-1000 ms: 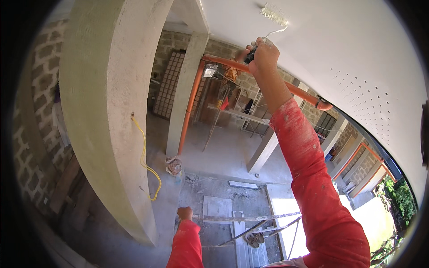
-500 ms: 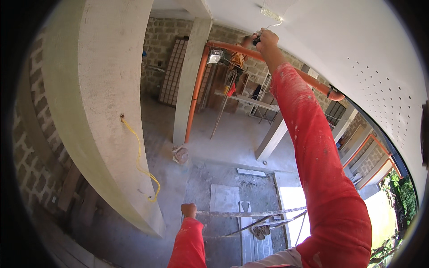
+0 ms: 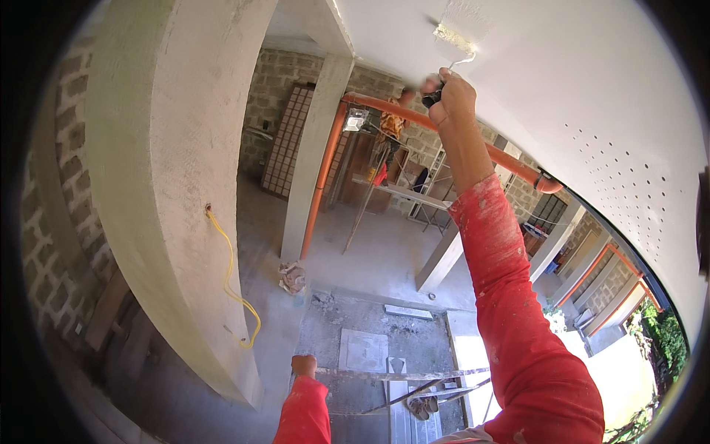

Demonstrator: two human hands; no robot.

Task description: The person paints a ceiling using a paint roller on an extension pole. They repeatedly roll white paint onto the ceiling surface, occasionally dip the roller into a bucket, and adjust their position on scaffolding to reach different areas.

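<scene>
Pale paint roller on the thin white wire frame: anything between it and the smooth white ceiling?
Nothing visible: the pale paint roller appears to be against the smooth white ceiling, with the bare right hand below it. The thick orange pipe runs beyond the hand.

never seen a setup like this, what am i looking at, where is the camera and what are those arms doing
There's no robot here: the red-sleeved arms belong to a person wearing a fisheye camera on their head, hence the bent edges and dark rim. The right hand holds a white paint roller with a black handle up at the smooth white ceiling. The left hand is closed at the end of a pale, paint-spotted bar; its grip is hard to make out. Below, a flat, square grey slab lies on the ground. A thin yellow cable hangs from the thick concrete column.
</scene>
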